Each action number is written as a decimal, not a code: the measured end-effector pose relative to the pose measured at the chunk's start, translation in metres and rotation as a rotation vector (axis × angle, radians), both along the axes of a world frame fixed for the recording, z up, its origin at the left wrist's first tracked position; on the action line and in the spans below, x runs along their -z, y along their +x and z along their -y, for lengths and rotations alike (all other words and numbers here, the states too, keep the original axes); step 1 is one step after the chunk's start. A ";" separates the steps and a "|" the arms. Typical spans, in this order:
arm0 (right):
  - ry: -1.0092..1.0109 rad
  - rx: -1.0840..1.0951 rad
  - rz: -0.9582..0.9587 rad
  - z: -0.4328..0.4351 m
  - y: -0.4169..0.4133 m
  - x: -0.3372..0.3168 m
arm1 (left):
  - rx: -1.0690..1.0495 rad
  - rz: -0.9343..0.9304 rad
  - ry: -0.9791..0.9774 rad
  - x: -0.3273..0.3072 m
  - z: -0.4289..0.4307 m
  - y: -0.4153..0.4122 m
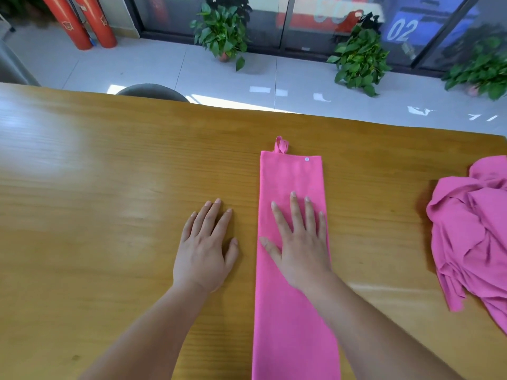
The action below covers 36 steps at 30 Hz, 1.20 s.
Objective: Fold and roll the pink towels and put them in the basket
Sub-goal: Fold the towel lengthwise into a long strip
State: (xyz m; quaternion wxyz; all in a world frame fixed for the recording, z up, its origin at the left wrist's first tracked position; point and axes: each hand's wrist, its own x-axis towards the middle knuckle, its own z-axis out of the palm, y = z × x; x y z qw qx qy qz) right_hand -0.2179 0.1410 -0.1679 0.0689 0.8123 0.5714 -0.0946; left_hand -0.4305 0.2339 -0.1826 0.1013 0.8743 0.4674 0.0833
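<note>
A pink towel (290,176), folded into a long narrow strip, lies on the wooden table (109,187) and runs from the near edge toward the far side. A small hanging loop and a white snap sit at its far end. My right hand (299,242) presses flat on the strip's middle, fingers straight and spread. My left hand (205,248) rests flat on the bare wood just left of the strip, not touching it. A second pink towel (472,237) lies crumpled at the right edge of the table. No basket is in view.
The table's far edge crosses the view, with a dark chair back (152,91) behind it. Beyond are a tiled floor, potted plants (222,31) along glass doors, and red cylinders (82,23) at the far left.
</note>
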 end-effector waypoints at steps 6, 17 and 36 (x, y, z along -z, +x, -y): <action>-0.008 0.032 -0.012 0.036 -0.021 0.000 | 0.006 0.003 0.000 0.000 0.001 0.000; -0.024 0.085 -0.031 0.020 -0.025 -0.001 | -0.001 0.009 0.000 -0.003 0.001 0.000; -0.028 0.081 -0.036 0.053 -0.038 -0.002 | 0.001 0.015 0.006 -0.004 0.001 -0.001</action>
